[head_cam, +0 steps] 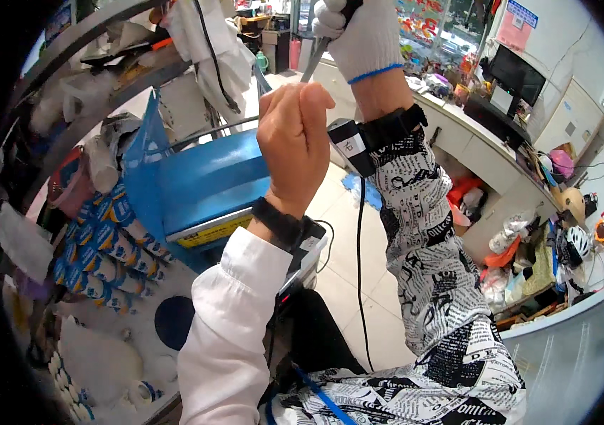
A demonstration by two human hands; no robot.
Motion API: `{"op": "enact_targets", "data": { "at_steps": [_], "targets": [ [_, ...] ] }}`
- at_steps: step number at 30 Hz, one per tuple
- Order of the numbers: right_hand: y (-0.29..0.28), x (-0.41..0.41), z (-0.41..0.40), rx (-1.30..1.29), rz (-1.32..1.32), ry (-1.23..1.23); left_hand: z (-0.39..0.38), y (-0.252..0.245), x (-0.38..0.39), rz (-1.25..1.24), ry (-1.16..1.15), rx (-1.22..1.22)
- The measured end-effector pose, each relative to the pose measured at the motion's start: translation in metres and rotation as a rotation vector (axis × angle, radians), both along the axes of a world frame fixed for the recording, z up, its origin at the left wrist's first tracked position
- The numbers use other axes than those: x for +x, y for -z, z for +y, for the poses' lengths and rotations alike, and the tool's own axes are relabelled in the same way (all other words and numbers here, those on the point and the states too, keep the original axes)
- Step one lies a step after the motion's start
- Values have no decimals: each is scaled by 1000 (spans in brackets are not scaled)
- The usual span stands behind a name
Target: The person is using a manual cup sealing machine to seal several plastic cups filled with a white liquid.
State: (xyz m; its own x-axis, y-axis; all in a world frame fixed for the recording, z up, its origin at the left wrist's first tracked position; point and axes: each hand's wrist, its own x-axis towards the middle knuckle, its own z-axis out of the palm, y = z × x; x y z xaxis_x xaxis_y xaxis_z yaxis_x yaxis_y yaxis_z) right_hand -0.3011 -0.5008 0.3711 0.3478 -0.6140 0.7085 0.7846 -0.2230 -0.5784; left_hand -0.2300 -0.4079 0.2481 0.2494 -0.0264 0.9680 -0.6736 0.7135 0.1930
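Note:
My left hand (294,141) is bare, with a black band at the wrist below a white sleeve. Its fingers are curled into a fist, thumb on the right side. My right hand (360,34), in a white knit glove with a blue hem, is closed on a tool with a dark handle at the top edge. The tool's grey metal shaft (313,61) slants down to the left and disappears behind the top of my left fist. Whether that fist holds it is hidden. A blue machine cover (211,170) lies left of and beyond my left hand.
Blue-and-white packets (105,244) hang in a bunch at left, near a pink basket (71,183). A long counter (472,133) with a monitor (517,71) runs along the right. A black cable (360,255) hangs from the device on my right wrist. A grey curved panel (583,350) stands at lower right.

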Motion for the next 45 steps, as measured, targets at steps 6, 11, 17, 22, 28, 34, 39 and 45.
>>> {"op": "enact_targets", "data": {
  "at_steps": [6, 11, 17, 22, 28, 34, 39, 45],
  "targets": [
    [1, -6, 15, 3, -54, 17, 3, -3, -6, 65, 57, 34],
    [-2, -12, 20, -10, -71, 51, 7, -8, -14, 69, 67, 66],
    [-3, -16, 12, -32, -88, 13, 7, -8, -18, 60, 78, 76],
    [0, 1, 13, 25, -67, 28, 4, -1, -4, 71, 136, 18],
    [-2, -4, -2, -27, -85, 43, -4, -4, -6, 68, 187, -13],
    [4, 7, -3, 21, -68, 28, 7, 9, 1, 15, 142, 60],
    [2, 6, -10, 69, -61, 132, 61, 41, -2, -13, 113, 19],
    [-2, 4, -1, -106, -100, 139, 146, 126, 3, 400, 286, 513]
  ]
}}
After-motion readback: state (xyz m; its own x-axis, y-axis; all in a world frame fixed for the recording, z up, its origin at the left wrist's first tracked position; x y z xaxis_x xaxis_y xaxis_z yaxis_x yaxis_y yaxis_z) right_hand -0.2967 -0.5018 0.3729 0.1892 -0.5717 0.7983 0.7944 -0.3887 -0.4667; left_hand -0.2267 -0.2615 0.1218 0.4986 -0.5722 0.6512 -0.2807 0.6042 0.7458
